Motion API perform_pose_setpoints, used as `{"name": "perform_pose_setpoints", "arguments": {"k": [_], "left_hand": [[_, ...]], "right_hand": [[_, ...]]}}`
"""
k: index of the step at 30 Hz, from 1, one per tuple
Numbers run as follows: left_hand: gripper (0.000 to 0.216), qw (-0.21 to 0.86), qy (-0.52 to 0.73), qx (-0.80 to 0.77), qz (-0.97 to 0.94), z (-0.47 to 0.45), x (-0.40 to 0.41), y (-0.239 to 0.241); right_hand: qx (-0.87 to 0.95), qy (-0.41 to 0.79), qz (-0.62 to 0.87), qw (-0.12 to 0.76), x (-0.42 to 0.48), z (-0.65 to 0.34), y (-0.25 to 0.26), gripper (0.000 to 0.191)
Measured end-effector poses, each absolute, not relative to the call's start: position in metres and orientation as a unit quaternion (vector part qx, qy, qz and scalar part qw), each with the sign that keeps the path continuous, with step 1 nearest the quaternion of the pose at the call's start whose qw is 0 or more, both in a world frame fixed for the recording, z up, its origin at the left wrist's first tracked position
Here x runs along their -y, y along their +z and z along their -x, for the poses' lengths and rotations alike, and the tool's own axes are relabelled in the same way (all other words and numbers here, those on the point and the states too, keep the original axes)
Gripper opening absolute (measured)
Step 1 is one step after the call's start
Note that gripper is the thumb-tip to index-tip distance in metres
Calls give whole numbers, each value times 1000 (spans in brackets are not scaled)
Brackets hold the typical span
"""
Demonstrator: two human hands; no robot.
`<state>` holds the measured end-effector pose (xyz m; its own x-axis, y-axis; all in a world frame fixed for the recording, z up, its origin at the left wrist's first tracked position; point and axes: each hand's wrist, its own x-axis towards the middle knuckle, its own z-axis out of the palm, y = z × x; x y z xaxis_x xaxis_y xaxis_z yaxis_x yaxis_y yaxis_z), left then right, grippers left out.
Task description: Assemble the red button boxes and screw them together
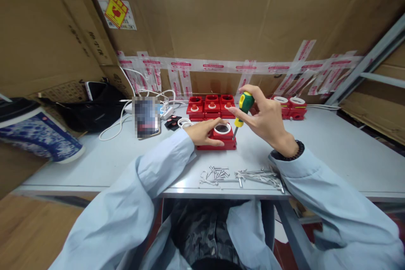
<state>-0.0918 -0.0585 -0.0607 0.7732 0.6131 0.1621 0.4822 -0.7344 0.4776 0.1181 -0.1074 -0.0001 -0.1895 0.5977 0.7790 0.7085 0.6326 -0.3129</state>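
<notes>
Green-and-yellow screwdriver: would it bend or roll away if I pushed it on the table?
The screwdriver probably wouldn't bend, since its straight shaft looks like metal. It might roll a little, because its chunky handle looks rounded. The handle end may feel heavier, being much thicker than the slim shaft.

Left hand (206,132) spread palm down; right hand (267,119) raised, curled

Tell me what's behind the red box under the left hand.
Behind the red box stand three more red boxes, then taped cardboard. The left hand and the box itself cover part of the tabletop between.
</notes>
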Motion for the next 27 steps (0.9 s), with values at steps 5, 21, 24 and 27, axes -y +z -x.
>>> {"name": "perform_pose_setpoints", "arguments": {"k": [5,21,24,27], "left_hand": [[71,213,148,-301,-918,92,59,-60],[68,207,148,-297,-920,92,59,-60],[68,207,149,-295,-921,92,59,-60],[70,209,148,-297,-920,92,58,-61]], "right_hand": [[825,75,347,439,107,-123,3,41],[789,44,388,474,108,-118,2,35],[775,-9,408,484,107,-119,3,30],[824,121,338,438,104,-130,9,36]]}}
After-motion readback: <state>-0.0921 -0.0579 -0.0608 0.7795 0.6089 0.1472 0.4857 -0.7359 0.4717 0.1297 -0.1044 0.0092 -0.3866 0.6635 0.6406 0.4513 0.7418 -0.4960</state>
